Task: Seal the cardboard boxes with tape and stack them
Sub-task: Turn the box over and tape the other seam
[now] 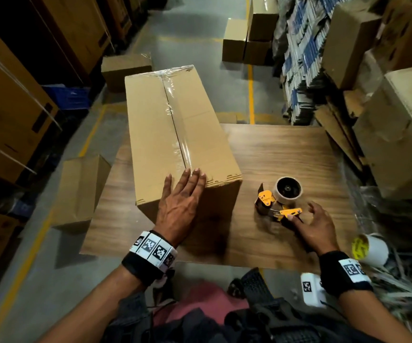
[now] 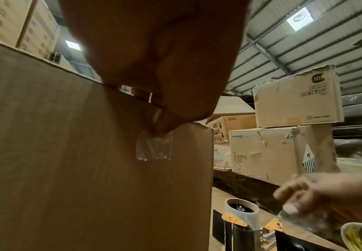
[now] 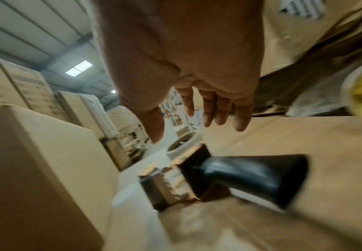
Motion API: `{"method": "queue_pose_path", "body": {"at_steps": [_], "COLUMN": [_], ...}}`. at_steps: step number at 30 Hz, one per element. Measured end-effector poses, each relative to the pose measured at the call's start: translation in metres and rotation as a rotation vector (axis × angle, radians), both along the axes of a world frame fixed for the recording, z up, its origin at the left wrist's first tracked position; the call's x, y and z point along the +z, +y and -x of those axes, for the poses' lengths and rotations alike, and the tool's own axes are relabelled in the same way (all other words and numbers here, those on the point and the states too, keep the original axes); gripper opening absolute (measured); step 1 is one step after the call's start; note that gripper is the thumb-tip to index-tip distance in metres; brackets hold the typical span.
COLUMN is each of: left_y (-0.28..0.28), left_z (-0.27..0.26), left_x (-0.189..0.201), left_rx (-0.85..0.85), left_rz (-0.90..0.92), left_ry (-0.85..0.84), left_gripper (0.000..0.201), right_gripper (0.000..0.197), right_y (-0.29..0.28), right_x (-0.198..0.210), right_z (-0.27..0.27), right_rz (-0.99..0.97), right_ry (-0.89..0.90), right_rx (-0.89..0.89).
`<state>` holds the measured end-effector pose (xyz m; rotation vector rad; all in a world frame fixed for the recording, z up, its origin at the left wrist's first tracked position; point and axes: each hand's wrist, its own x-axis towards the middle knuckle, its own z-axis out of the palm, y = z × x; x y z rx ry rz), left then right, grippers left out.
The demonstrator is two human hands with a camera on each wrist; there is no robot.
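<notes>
A long cardboard box point(image 1: 175, 125) lies on the wooden table point(image 1: 286, 154), clear tape running along its top seam. My left hand point(image 1: 182, 194) lies flat on the box's near end, fingers straight over the top edge. In the left wrist view the tape end point(image 2: 154, 149) sticks to the box's near face point(image 2: 79, 169), with my thumb point(image 2: 165, 124) at its top. A yellow and black tape dispenser point(image 1: 278, 200) lies on the table right of the box. My right hand point(image 1: 316, 226) hovers just above its handle point(image 3: 251, 176), fingers spread and holding nothing.
A small open box point(image 1: 81, 191) stands on the floor left of the table. A spare tape roll point(image 1: 370, 248) sits at the table's right corner. Stacked cartons point(image 1: 398, 120) crowd the right side, more boxes point(image 1: 247, 35) stand ahead, and dark racks line the left.
</notes>
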<state>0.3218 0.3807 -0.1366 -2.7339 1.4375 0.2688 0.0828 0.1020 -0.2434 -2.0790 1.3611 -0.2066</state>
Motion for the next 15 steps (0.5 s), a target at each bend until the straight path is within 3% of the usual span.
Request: {"method": "queue_pose_path", "body": {"at_steps": [2,5,8,12,15], "left_y": [0.001,0.001,-0.004,-0.010,-0.007], "left_z": [0.002,0.005,0.010,0.016,0.017], "left_x": [-0.008,-0.018,-0.021,-0.021,-0.025], "left_rx": [0.012,0.023,0.049,0.099,0.059], "left_rz": [0.063,0.191,0.211,0.226,0.302], "left_ry": [-0.007,-0.034,-0.028,-0.025,-0.051], "left_gripper": [0.094,0.080,0.074,0.077,0.076], "right_gripper": [0.089,0.066,0.046,0.023,0.024], "right_y": [-0.011,-0.018,-0.027,-0.030,-0.026], "right_x": [-0.017,-0.040,-0.052,-0.039,-0.034], "right_z": [0.024,0.036,0.030,0.015,0.015], "right_rz": [-0.098,-0.282,-0.381,-0.638,-0.693], "right_ry": [0.125,0.251,0.185,0.058,-0.045], "right_rx": [-0.036,0.045,0.028,0.005,-0.019]}}
